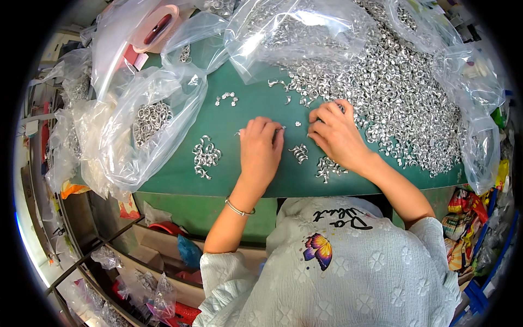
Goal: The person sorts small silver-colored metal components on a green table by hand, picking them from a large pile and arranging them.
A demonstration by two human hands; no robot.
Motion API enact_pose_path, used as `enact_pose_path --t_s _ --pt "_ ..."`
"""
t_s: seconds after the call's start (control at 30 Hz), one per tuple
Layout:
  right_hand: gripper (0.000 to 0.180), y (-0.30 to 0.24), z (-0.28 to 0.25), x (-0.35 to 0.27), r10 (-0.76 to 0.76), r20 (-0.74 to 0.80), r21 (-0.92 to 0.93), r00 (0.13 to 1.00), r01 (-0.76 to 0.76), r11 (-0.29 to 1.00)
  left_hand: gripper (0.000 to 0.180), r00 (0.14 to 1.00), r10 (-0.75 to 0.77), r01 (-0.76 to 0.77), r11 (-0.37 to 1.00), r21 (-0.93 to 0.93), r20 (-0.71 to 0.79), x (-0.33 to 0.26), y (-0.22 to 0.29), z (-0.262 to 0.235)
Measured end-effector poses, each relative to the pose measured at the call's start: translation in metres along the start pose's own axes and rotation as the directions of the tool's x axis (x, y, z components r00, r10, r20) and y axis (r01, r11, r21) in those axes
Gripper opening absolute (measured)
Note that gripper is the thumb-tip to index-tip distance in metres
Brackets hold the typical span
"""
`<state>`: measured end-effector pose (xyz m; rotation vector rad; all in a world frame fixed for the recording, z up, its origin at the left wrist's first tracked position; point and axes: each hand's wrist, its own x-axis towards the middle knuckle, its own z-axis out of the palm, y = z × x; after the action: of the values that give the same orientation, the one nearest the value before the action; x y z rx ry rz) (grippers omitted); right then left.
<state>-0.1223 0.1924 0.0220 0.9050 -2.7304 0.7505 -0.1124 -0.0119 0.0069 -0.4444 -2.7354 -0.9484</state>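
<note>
While the left hand (260, 143) curls and the right hand (339, 139) arches, fingers bent, at its three o'clock, whether either grips anything cannot be told. Curved silver metal pieces (298, 154) lie between them; a larger heap (406, 98) spreads at the right hand's two o'clock.

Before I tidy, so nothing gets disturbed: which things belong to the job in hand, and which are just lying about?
Likely in the job:
heap of silver pieces beside the right hand
small silver cluster nearer the left hand's side
clear bag of silver pieces at left

Seemingly just lying about:
pink container with a red object
blue bag below the tabletop
colourful packets, right
</note>
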Motion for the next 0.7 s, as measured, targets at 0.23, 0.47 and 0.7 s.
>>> enact_pose_path --t_s 0.23,0.47,0.7 --pt "0.015 0.005 -0.005 0.035 0.001 0.019 -0.001 1.000 -0.001 1.000 0.015 0.997 -0.033 0.039 0.995 0.094 -0.066 0.017 -0.008 -0.005" --pt "0.019 0.005 0.006 0.019 -0.071 0.130 -0.023 0.989 0.075 0.997 0.020 0.995 -0.065 0.071 0.995 0.068 -0.075 0.007 -0.004 -0.009" --pt "0.014 0.027 0.000 0.054 -0.028 -0.081 0.074 0.996 0.034 0.997 0.018 0.998 -0.060 0.058 0.997 -0.059 -0.026 0.002 0.004 -0.014"
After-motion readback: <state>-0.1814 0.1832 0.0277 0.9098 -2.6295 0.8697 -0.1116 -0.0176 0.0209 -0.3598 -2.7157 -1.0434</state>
